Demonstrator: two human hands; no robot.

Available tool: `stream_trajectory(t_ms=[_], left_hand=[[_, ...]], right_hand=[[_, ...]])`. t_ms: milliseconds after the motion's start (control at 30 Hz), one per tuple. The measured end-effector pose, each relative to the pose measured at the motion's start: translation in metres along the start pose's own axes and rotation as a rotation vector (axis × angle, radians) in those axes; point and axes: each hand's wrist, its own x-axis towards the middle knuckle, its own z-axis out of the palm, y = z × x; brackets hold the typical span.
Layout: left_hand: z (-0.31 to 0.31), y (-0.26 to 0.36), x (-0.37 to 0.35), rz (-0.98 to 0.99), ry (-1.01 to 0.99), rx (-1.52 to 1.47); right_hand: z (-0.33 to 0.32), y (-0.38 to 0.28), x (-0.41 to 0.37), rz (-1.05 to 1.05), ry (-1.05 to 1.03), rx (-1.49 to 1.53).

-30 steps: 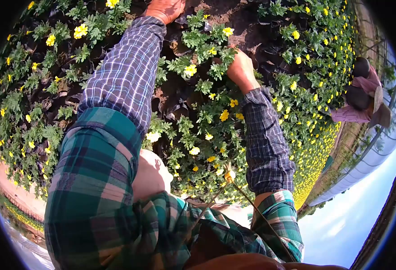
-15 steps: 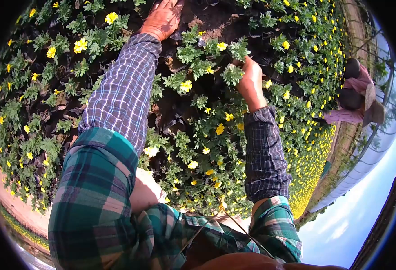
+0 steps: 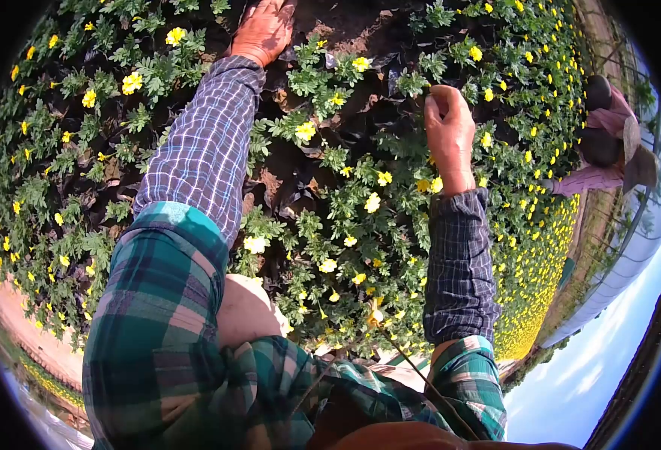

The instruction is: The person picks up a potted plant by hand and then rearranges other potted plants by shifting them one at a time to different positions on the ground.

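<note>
My left hand [image 3: 263,31] reaches to the top edge, fingers stretched out over the dark ground among the plants; its fingertips are partly cut off by the frame. My right hand [image 3: 450,135] is raised above the foliage with its fingers curled and thumb pressed in, closed; anything inside the pinch is too small or hidden to make out. Between the hands grow marigold plants [image 3: 308,82] with yellow blooms, one of them a marigold flower [image 3: 305,131]. Black plastic pots or bags show between the stems.
Dense rows of flowering plants [image 3: 158,75] spread on both sides. A person in a hat [image 3: 638,157] bends over the plants at the right. Behind that person runs a plastic-covered tunnel [image 3: 608,292]. A sandy path [image 3: 30,330] lies at the lower left.
My right hand has drawn away from a leafy plant, moving right and slightly down in view, fingers still closed. My left hand stays nearly in place; the view has shifted slightly.
</note>
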Motion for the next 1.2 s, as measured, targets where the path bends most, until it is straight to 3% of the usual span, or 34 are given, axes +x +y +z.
stream_trajectory(t_ms=[33,167,233,267,367,433,500,567,633,667,767,800,833,900,967,1000,1033,1100,1133,1167,1200], left_hand=[[-0.006,0.008,0.001,-0.117,-0.049,-0.072],[0.003,-0.001,-0.001,-0.068,0.046,0.020],[0.034,-0.047,-0.003,0.240,-0.013,0.340],[0.041,-0.054,-0.002,0.274,0.009,0.309],[0.047,-0.061,-0.002,0.294,0.004,0.333],[0.045,-0.067,0.005,0.289,-0.083,0.361],[0.036,-0.059,0.008,0.200,-0.233,0.392],[0.033,-0.065,0.020,0.188,-0.389,0.430],[0.034,-0.075,0.038,0.336,-0.564,0.659],[0.017,-0.062,0.038,0.042,-0.623,0.123],[-0.021,-0.026,0.012,0.023,-0.359,-0.054],[-0.032,-0.023,0.003,0.057,-0.369,-0.093],[-0.041,-0.021,-0.007,0.053,-0.488,-0.256],[-0.063,-0.006,-0.029,0.000,-0.800,-0.223],[-0.043,-0.025,-0.032,0.021,-0.977,-0.107],[-0.040,-0.019,-0.033,-0.009,-0.935,0.036],[-0.034,-0.022,-0.036,0.145,-0.790,0.099],[-0.042,0.004,-0.037,0.089,-0.778,0.131],[-0.040,0.010,-0.036,-0.127,-0.835,0.141],[-0.017,-0.028,-0.038,0.288,-0.617,0.245],[-0.010,-0.037,-0.040,0.271,-0.587,0.218]], right_hand=[[-0.016,-0.007,-0.024,-0.081,0.062,0.004],[-0.097,-0.009,-0.142,-0.116,0.035,-0.229],[-0.138,0.003,-0.209,0.068,0.017,-0.318],[-0.158,0.014,-0.241,0.140,0.003,-0.371],[-0.199,0.052,-0.344,0.648,0.138,-0.188],[-0.207,0.058,-0.393,0.812,0.284,-0.022],[-0.196,0.060,-0.431,0.768,0.365,-0.063],[-0.194,0.055,-0.445,0.800,0.442,0.185],[-0.206,0.047,-0.451,0.854,0.316,-0.024],[-0.207,0.048,-0.458,0.834,0.327,0.001],[-0.209,0.054,-0.487,0.871,0.391,0.136],[-0.213,0.060,-0.499,0.878,0.357,0.132],[-0.215,0.064,-0.508,0.899,0.379,0.140],[-0.220,0.073,-0.523,0.943,0.402,0.177],[-0.219,0.082,-0.533,1.008,0.450,0.194],[-0.217,0.088,-0.535,1.008,0.445,0.205],[-0.215,0.093,-0.537,1.007,0.436,0.216],[-0.212,0.085,-0.527,0.983,0.412,0.238],[-0.211,0.081,-0.520,0.963,0.392,0.251],[-0.211,0.080,-0.518,0.956,0.408,0.268],[-0.211,0.078,-0.517,0.958,0.405,0.253]])
